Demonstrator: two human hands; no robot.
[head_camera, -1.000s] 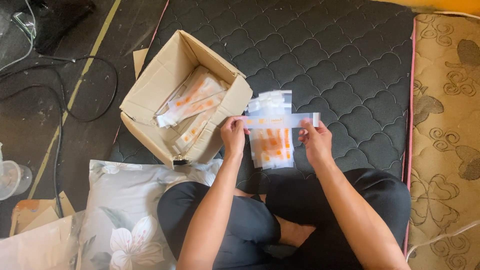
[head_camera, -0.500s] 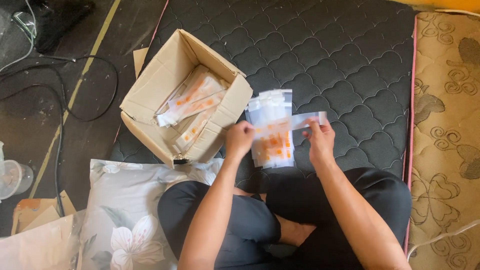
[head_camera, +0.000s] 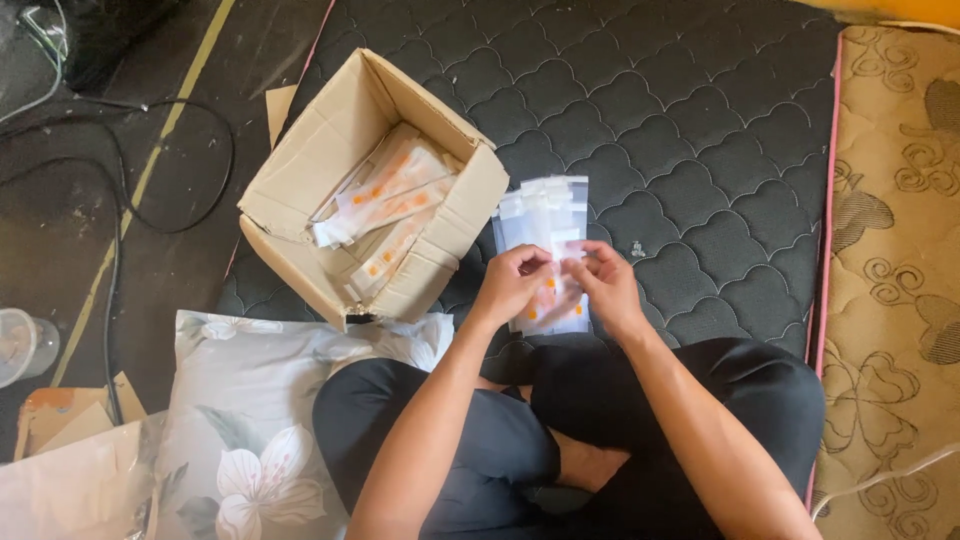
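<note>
I sit cross-legged on a dark quilted mattress (head_camera: 680, 130). A stack of clear plastic packets with orange pieces (head_camera: 545, 215) lies in front of my knees. My left hand (head_camera: 512, 285) and my right hand (head_camera: 603, 285) meet over the near end of the stack, fingertips pinched together on one small clear packet (head_camera: 558, 262). An open cardboard box (head_camera: 300, 180) stands to the left of my hands, with several more clear packets with orange bits (head_camera: 385, 195) inside.
A floral pillow (head_camera: 250, 420) lies by my left knee. Black cables (head_camera: 120, 190) run over the dark floor on the left, beside a clear plastic cup (head_camera: 22, 345). A beige patterned mat (head_camera: 895, 250) borders the mattress on the right.
My hands were apart, stretching a clear strip across the stack. They have come together over the stack, folding or pinching the packet between the fingertips.
</note>
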